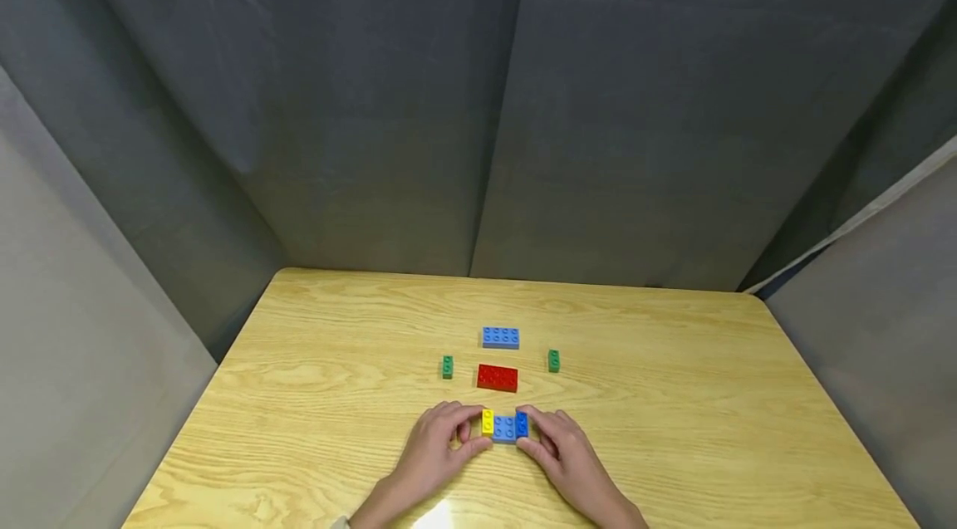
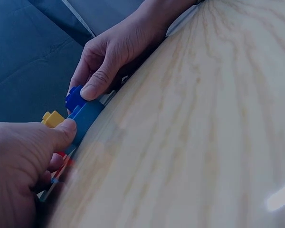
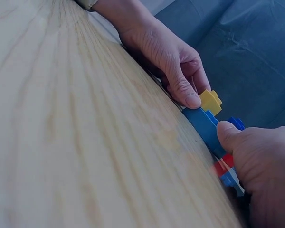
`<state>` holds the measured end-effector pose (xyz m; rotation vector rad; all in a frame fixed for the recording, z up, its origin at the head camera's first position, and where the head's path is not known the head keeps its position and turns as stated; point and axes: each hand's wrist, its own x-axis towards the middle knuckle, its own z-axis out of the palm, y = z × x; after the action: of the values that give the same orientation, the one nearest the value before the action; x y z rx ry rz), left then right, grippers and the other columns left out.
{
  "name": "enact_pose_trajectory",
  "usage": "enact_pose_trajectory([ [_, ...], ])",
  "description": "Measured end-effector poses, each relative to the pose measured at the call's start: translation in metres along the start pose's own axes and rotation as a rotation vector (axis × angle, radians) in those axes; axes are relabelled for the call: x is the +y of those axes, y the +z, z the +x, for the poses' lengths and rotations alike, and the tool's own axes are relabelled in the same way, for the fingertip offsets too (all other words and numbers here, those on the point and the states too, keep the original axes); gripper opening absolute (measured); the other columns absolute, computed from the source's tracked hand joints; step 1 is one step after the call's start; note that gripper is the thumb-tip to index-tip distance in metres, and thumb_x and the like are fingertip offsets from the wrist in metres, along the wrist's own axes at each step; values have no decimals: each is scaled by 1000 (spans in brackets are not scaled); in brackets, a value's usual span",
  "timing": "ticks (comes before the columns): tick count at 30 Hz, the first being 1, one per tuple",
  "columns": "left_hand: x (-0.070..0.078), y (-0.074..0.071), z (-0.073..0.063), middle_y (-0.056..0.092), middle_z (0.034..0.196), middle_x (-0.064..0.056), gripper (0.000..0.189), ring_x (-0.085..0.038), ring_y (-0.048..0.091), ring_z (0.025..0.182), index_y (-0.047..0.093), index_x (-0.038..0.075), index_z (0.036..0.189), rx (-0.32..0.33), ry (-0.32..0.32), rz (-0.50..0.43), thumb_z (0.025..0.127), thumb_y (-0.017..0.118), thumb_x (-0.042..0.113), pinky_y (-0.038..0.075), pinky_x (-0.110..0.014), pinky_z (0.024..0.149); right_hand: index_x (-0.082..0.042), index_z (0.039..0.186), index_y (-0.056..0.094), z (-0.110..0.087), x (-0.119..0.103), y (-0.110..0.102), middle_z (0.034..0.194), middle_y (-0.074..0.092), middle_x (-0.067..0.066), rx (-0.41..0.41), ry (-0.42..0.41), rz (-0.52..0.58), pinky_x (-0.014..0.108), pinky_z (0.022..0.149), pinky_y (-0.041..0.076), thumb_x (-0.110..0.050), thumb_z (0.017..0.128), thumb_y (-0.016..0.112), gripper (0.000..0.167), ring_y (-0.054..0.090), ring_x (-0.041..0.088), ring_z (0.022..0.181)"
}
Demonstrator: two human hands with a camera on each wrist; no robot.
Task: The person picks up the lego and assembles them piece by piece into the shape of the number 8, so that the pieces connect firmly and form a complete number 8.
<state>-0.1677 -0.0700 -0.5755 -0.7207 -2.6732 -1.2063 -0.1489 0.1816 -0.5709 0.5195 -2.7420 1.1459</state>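
At left, the left grip (image 1: 436,443), followed from my remote post, is narrowed to the length of a yellow brick (image 1: 488,423), pinching it between thumb and forefinger atop one end of a light-blue brick (image 1: 504,429) near the worktop's (image 1: 247,446) front. At that brick's other end, the right grip (image 1: 566,458) likewise pinches a dark-blue brick (image 1: 522,424). Through the right-wrist camera I make out only the nearer thumb clearly. Both wrist views leave me mere slivers of the red brick (image 1: 497,378) lying just beyond. Both forearms (image 1: 380,502) run off the head view's bottom edge.
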Motion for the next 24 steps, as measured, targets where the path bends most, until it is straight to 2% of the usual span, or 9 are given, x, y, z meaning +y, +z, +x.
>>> enact_pose_trajectory([
  [10, 0, -4, 1, 55, 78, 13, 49, -4, 47, 72, 74, 13, 128, -19, 5, -24, 88, 83, 39, 39, -19, 68, -10, 134, 71, 2, -5, -3, 67, 39, -18, -26, 44, 4, 22, 65, 36, -36, 97, 74, 46, 39, 3, 69],
  [15, 2, -9, 4, 57, 81, 9, 49, -6, 48, 71, 70, 11, 133, -46, 27, -46, 95, 76, 42, 40, -19, 66, -7, 135, 70, 3, -5, -3, 67, 39, -18, -26, 37, -10, 21, 64, 35, -35, 97, 74, 47, 38, 2, 67],
  [19, 4, -12, 7, 57, 87, 10, 50, -5, 51, 74, 63, 8, 141, -64, -19, -124, 106, 61, 43, 44, -20, 66, -5, 134, 70, 2, -4, -3, 66, 40, -19, -20, 29, -21, 21, 63, 35, -34, 97, 75, 47, 37, 1, 66],
  [24, 2, -14, 12, 57, 94, 11, 48, -5, 53, 79, 56, 9, 149, -25, -85, -158, 112, 49, 38, 48, -23, 68, -6, 136, 69, 2, -3, -1, 67, 40, -18, -38, 39, -34, 21, 63, 34, -38, 98, 72, 49, 37, 2, 66],
])
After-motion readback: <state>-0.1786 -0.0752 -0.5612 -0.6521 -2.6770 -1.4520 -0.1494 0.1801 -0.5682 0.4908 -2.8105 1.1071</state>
